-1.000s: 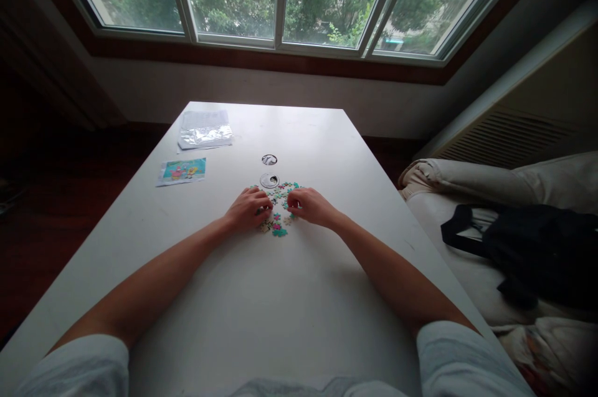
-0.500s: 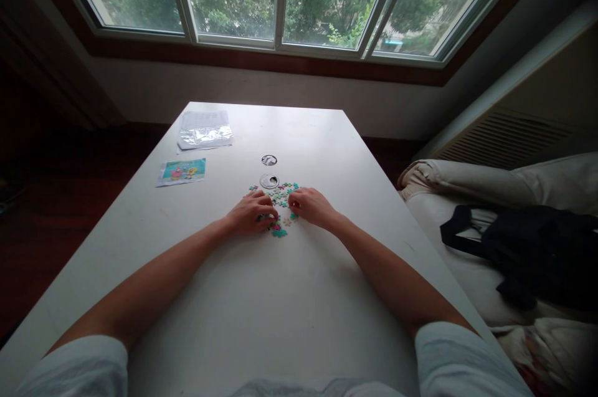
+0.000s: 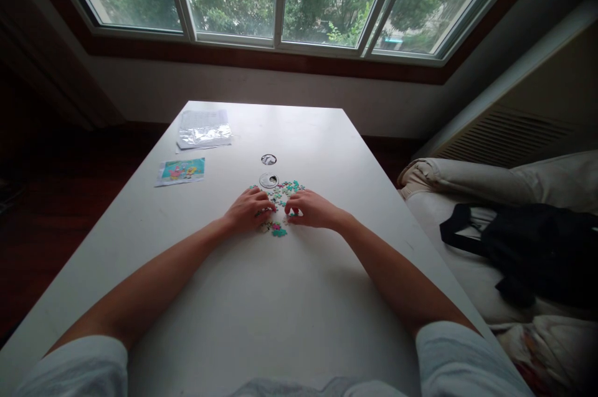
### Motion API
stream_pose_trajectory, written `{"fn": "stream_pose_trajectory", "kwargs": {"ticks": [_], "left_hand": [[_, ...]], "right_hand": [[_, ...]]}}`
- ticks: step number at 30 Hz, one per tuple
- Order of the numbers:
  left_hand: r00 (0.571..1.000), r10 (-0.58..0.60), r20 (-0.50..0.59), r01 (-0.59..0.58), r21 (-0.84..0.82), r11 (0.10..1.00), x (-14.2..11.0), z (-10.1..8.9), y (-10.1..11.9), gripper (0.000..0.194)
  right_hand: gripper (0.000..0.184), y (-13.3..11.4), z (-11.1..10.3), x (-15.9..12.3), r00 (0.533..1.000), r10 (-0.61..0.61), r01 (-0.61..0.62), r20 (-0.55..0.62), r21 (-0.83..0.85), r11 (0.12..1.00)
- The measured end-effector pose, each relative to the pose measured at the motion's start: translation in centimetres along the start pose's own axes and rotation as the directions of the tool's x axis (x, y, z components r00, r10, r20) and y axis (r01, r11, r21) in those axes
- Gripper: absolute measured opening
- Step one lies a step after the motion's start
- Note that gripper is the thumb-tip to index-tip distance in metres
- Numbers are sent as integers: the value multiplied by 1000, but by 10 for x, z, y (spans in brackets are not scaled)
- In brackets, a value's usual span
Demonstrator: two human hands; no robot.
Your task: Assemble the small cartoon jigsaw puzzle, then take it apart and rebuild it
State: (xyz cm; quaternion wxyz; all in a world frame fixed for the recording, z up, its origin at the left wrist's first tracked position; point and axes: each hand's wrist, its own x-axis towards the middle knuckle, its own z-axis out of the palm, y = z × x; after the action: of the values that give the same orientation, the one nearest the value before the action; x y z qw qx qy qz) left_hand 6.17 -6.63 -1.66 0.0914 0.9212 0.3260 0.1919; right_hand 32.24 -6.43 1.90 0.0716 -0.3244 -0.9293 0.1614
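Note:
Small jigsaw pieces (image 3: pixel 280 192), mostly green and teal with some pink and pale ones, lie in a loose heap on the white table (image 3: pixel 280 297). My left hand (image 3: pixel 250 209) rests over the heap's left side, its fingers bent and apart above several pieces. Opposite it, my right hand (image 3: pixel 311 207) is curled, thumb and forefinger tips close together on a small pale jigsaw piece at the heap's right side. A teal piece (image 3: pixel 279 232) with a pink one beside it lies nearer to me, between the hands. My fingers partly cover the pieces.
Just beyond the heap lie two round black-and-white pieces (image 3: pixel 269 180). To the left are a colourful cartoon picture sheet (image 3: pixel 181 171) and a clear plastic bag (image 3: pixel 204 129) with papers. A sofa with a dark bag (image 3: pixel 537 253) stands right of the table.
My right hand has shifted slightly left and nearer to me, its thumb now farther from the palm. The left hand has moved a little off the near pieces, showing more of them.

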Motion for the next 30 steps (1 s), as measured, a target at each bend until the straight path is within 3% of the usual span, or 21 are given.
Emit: {"fn": "stream_pose_trajectory", "kwargs": {"ticks": [8,14,16,21,30], "left_hand": [[1000,-5,-22,5,-15,1000,1,2,-4,19],[1000,16,-1,-16,-27,999,0,0,-4,18],[1000,20,9,-20,-30,999,0,-1,-3,18],[1000,14,7,-14,-36,999,0,-2,-2,18],[1000,15,14,-15,-39,999,0,-2,-1,19]], "right_hand": [[5,-12,6,3,999,-28,28,-22,0,1000],[5,-5,2,3,999,-33,35,-11,335,942],[4,-1,2,3,999,1,14,-40,371,928],[6,4,6,4,976,100,-85,-193,85,993],[7,7,9,3,975,119,-142,-190,-113,983]]}}
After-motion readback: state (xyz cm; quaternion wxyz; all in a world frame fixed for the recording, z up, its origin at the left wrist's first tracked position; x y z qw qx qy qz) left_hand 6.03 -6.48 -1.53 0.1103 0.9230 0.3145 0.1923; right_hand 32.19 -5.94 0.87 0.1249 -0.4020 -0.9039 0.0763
